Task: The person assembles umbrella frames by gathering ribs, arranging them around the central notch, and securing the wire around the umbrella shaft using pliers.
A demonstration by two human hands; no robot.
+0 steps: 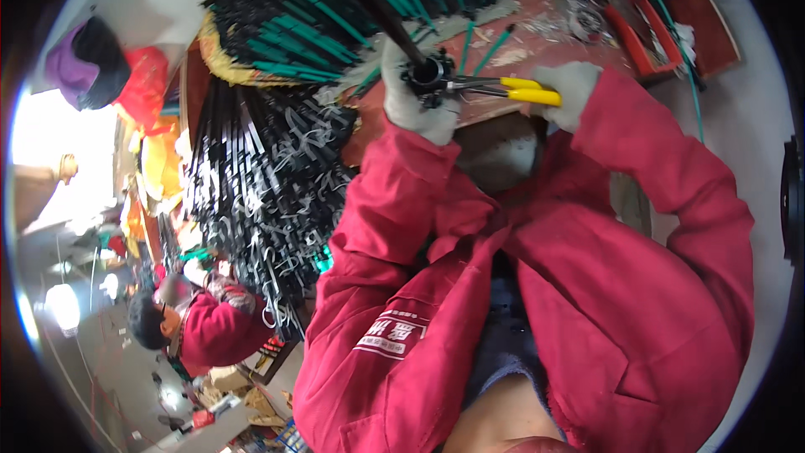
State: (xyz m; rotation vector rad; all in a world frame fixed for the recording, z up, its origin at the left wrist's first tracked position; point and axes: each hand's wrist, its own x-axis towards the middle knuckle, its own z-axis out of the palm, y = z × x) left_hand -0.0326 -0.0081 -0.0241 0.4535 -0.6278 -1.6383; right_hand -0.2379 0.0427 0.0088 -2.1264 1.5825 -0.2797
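The left hand (415, 105), in a pale grey work glove, has its fingers wrapped tight around a black ring-shaped metal fitting (426, 75) at the end of a long dark rod (369, 0). The rod's long axis runs up and to the left, away from those fingers, over the reddish-brown bench (537, 33). The right hand (566, 92), also gloved, has its fingers closed on the yellow handles of one pair of pliers (503, 88). The pliers lie almost level, nose pointing left into the fitting. The nose tips are hidden by the fitting. One other person in red (201, 327) sits far below the left fingers.
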